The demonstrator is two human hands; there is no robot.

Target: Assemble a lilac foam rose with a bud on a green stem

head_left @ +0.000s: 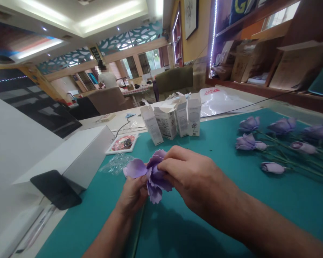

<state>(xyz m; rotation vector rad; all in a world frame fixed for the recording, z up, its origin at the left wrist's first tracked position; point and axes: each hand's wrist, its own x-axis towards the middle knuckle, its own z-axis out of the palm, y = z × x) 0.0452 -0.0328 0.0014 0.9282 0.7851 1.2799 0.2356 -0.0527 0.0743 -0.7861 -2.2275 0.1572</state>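
Far left: a white cardboard box (88, 157) lying on a white table top, with a flat black object (55, 190) against its near side. Beyond it in the distance, a standing person (106, 77) in a pale top, just behind a brown armchair (107, 100). Next along, at the left of a teal cutting mat (285, 211), a crumpled clear plastic bag (115, 163), and just behind that a white-edged packet (122, 142) with red contents.

At the centre, the left hand (133, 195), closed around the underside of a lilac foam flower (154, 175), fingers curled up against the petals. The flower held above the mat, gripped between both hands, with a thin green stem (138, 229) dropping from below the left hand toward the bottom of the view. The right hand (193, 175), closed over the flower from the right, fingers together and fingertips pressed into the ruffled petals.

Behind the hands, four white printed cartons (174, 120) upright in a row, flaps open. Far right, well apart from both hands, a loose group of lilac foam roses (249, 124) lying on the mat, long green stems trailing off to the right, below wooden shelves (258, 46).
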